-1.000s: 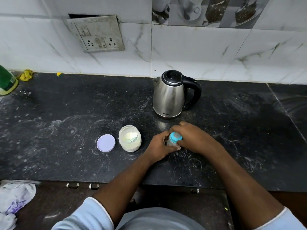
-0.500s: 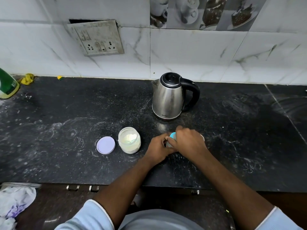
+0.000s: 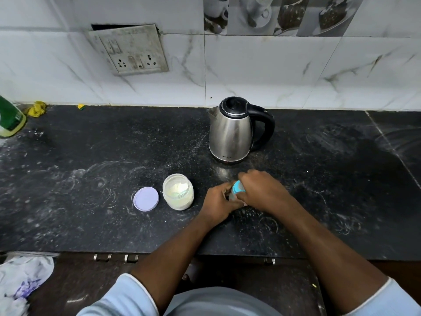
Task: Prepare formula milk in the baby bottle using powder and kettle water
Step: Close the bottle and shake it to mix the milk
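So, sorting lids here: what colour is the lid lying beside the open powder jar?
The lid is pale lilac; head view.

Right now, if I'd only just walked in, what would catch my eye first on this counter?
Both hands meet mid-counter: the left hand grips a small bottle low down, while the right hand curls over its blue top. Just behind stands a steel kettle, lid closed, handle to the right. Left of the hands sit an open jar of pale powder and a lilac lid, lying flat on the dusty black counter.
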Motion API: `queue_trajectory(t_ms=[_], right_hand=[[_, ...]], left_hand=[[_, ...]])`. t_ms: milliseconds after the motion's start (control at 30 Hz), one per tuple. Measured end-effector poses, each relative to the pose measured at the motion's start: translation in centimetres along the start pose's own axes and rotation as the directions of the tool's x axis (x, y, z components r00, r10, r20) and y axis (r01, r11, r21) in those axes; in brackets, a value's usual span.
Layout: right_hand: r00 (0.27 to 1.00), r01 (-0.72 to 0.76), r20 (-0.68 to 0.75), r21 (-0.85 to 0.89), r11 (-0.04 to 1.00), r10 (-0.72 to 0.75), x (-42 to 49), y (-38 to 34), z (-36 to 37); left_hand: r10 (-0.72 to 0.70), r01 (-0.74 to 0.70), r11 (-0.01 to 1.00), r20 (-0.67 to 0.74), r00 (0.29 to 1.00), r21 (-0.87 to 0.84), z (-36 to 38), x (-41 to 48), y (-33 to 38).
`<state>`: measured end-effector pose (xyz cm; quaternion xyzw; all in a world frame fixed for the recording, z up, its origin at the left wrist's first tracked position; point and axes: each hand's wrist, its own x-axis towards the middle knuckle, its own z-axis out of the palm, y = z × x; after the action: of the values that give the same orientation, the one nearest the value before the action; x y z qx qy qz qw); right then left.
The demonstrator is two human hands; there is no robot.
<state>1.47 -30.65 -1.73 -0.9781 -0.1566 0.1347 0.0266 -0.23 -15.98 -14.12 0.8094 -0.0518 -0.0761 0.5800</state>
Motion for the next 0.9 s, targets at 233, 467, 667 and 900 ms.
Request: queue_trajectory(t_ms=[233, 467, 667, 900], right_hand=[[0.995, -0.093, -0.039, -0.043, 0.995, 0.092, -0.3, -1.0, 0.6], [0.988, -0.154, -0.012, 0.049, 0.987, 0.154, -0.6, -1.3, 0.8], [0.857, -0.279, -0.226, 0.553, 0.785, 0.464, -2.0, 7.1, -0.5], [0.939, -0.344, 0.116, 0.328, 0.880, 0.324, -2.1, 11.1, 5.1]], left_hand=[[0.002, -0.002, 1.000, 0.001, 1.000, 0.012, 0.2, -0.2, 0.0], [0.018, -0.019, 0.999, 0.015, 1.000, 0.028, 0.2, 0.1, -0.4], [-0.005, 0.005, 1.000, 0.012, 1.000, 0.010, 0.3, 0.2, -0.4], [-0.036, 0.035, 0.999, 0.007, 0.999, 0.035, 0.4, -0.3, 0.0]])
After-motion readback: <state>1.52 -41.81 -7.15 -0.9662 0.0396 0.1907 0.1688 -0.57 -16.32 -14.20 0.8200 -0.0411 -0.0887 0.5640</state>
